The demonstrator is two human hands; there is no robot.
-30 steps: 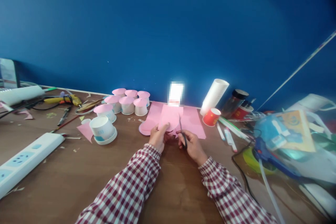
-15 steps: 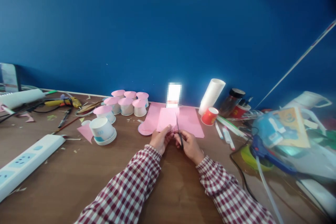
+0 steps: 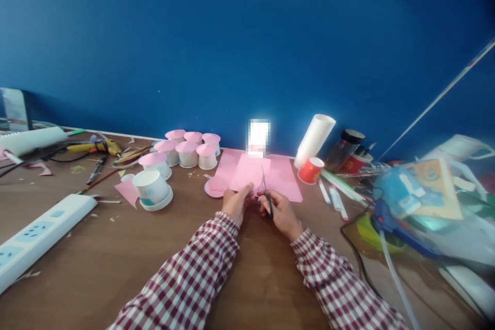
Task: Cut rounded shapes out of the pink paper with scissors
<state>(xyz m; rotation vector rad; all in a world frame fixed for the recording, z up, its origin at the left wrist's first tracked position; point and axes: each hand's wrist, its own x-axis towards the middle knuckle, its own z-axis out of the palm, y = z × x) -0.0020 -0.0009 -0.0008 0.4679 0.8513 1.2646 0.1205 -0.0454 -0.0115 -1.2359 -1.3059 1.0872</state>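
Note:
My left hand (image 3: 237,204) pinches the near edge of a pink sheet of paper (image 3: 247,170), which it holds over larger pink sheets (image 3: 284,178) on the table. In my right hand (image 3: 284,212) is a pair of scissors (image 3: 264,185), its fingers closed round the dark handles. The blades point away from me along the right part of the held sheet. Whether the blades are parted is too small to tell. A round pink piece (image 3: 214,189) lies left of the sheets.
Several white paper cups (image 3: 187,155) with pink tops stand at left, near an uncovered paper cup (image 3: 149,185). A power strip (image 3: 42,232) lies front left. At right are a red cup (image 3: 310,170), a leaning cup stack (image 3: 315,139), markers (image 3: 338,203) and a blue glue gun (image 3: 402,229).
The held sheet and the scissors have turned slightly, with the blade tips shifting a little right. My right hand has moved slightly right. The whole view has shifted a little.

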